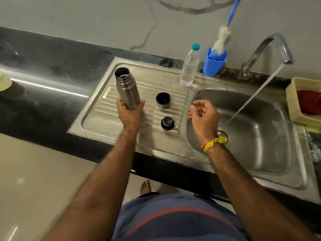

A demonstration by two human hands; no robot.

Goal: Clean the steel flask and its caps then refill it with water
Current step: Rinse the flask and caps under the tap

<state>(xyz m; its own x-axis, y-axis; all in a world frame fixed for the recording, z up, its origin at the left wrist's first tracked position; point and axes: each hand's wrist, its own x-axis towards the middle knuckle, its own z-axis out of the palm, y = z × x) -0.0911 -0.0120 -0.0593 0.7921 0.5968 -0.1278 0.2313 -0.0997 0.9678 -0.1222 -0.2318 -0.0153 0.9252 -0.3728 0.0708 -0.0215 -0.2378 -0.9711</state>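
My left hand [130, 114] grips the lower end of the open steel flask [126, 86], held upright over the ribbed drainboard [104, 117]. Two caps stand on the drainboard to its right: a steel cup cap [163, 100], mouth up, and a black inner stopper [167, 123] nearer me. My right hand [204, 115] hovers at the left rim of the sink basin [260, 145], fingers loosely curled, holding nothing. Water streams from the steel tap [271, 47] into the basin.
A clear plastic water bottle [189, 66] with a teal cap stands behind the caps. A blue holder [214, 64] with a bottle brush [222, 39] sits by the wall. A cream tray [295, 105] with a red cloth lies right of the sink. Dark countertop [43, 70] extends left.
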